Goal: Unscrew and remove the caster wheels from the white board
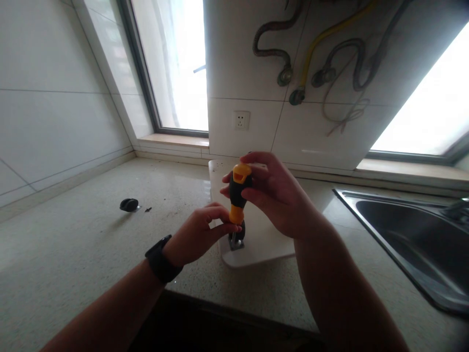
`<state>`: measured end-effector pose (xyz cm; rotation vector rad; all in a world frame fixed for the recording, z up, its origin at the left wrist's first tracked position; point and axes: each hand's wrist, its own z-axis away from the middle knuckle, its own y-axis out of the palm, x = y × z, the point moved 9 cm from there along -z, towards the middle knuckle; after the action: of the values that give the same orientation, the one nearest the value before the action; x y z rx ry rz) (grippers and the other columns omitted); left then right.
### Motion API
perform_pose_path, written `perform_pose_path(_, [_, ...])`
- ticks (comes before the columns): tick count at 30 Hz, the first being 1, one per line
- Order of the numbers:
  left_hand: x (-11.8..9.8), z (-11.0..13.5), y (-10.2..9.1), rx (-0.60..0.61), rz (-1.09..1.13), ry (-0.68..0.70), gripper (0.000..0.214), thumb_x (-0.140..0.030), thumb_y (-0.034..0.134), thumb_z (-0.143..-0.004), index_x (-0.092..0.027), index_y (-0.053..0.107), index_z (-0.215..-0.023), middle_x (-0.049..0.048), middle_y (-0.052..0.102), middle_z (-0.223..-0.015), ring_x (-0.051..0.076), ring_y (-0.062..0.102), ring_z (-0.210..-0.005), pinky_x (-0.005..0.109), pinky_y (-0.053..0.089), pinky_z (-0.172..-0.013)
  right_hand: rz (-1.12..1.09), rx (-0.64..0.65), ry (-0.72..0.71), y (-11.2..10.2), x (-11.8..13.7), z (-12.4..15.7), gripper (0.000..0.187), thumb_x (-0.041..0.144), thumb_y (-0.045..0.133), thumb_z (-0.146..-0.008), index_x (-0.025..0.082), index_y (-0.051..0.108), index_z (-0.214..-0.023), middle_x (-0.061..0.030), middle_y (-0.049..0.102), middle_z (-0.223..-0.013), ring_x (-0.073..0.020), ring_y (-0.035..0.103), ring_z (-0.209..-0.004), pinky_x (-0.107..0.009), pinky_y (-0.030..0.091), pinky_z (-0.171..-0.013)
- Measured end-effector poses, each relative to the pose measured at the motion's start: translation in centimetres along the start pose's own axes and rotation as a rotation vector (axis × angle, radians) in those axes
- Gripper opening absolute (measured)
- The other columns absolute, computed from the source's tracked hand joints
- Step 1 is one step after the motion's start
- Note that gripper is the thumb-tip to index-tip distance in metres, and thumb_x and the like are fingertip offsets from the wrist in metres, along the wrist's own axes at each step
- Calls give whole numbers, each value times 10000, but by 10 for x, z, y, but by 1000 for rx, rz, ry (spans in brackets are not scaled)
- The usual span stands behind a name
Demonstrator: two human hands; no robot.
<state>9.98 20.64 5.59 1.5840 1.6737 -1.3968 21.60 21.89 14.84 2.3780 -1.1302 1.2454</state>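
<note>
Holds the screwdriver (238,191) nearly upright in the right hand (274,193), wrapped about the black and yellow handle, with the thumb against its right side and the fingers passing behind to show again on the left. Reaches with the forefinger up beside the yellow butt. Pinches lower down with the left hand (200,230), thumb and forefinger brought together at the shaft just under the yellow collar, leaving the handle above this pinch and the metal end below it. Points the shaft down at the metal plate (236,244) of a black caster (241,231), set near the front left corner of a white board (271,242). Cannot tell whether the tip sits in a screw, too small and dim there. Wears a black watch (161,259) on the left wrist. Has the board lying flat on the speckled counter (176,183), left of the sink (406,234) and partly covered by the right hand. Has a second caster (129,205) lying well apart, out to the left, with a small dark piece (148,209) just beside it.
</note>
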Motion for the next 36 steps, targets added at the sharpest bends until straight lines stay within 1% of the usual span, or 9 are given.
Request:
perform_pose_path(3, [1,2,-3,-43,-40,-7,142,-321,750,-932,-181,733,-926,42,713,-972,185,664,-915,361,516,-868,15,-33,9,0,-5,-1,362,246,684,-953,296,461,-1233,-24,654,-1160,-174,697,-1045,-379,615,-891])
perform_pose_path(7, [3,4,-3,-60,-85,-29,149,-317,740,-935,-181,691,-899,43,709,-969,184,649,-895,357,508,-842,221,-244,-17,-11,-3,0,576,223,909,-721,290,523,-1144,14,644,-1075,-139,649,-903,-278,586,-731])
perform_pose_path(9, [2,4,-3,-74,-88,-28,154,-309,727,-941,-183,662,-880,36,698,-945,180,635,-878,357,501,-840,232,-308,-12,-15,-2,1,547,206,921,-693,276,571,-1108,28,651,-1018,-125,652,-836,-263,579,-683])
perform_pose_path(13, [2,3,-2,-93,-71,-43,161,-314,715,-939,-186,627,-895,18,673,-896,168,601,-836,341,487,-806,126,-208,19,-12,-1,-3,472,195,845,-779,254,633,-1196,5,681,-1062,-125,702,-825,-285,619,-722])
perform_pose_path(18, [6,4,1,-117,-33,-76,193,-331,738,-920,-191,607,-907,6,660,-865,158,591,-805,317,485,-769,-10,-16,53,2,-3,-2,464,198,651,-933,300,476,-1351,-47,663,-1228,-190,714,-1100,-383,624,-935])
perform_pose_path(24, [6,5,3,-140,-39,-75,168,-292,739,-918,-186,620,-867,3,674,-838,150,607,-770,292,487,-715,274,-230,-15,-9,-2,1,617,277,923,-705,307,548,-1194,5,611,-1082,-151,648,-918,-302,608,-787])
perform_pose_path(26, [4,4,3,-123,-42,-71,158,-309,749,-918,-185,655,-900,5,687,-837,151,615,-765,293,492,-713,285,-263,-28,-12,2,2,558,256,915,-717,292,593,-1172,17,624,-1022,-136,642,-856,-293,606,-754])
perform_pose_path(31, [-7,0,4,18,-64,-26,166,-289,718,-951,-203,775,-1082,69,745,-1058,198,669,-969,346,520,-875,175,-146,45,-12,-1,1,565,159,772,-837,274,578,-1355,-24,652,-1119,-167,713,-966,-320,649,-806])
perform_pose_path(36, [-4,0,2,34,-81,-79,150,-302,720,-951,-218,813,-1034,62,776,-1029,194,688,-895,339,525,-812,71,-37,8,-2,-1,2,563,79,602,-895,307,498,-1399,-58,661,-1268,-212,697,-1179,-402,611,-982])
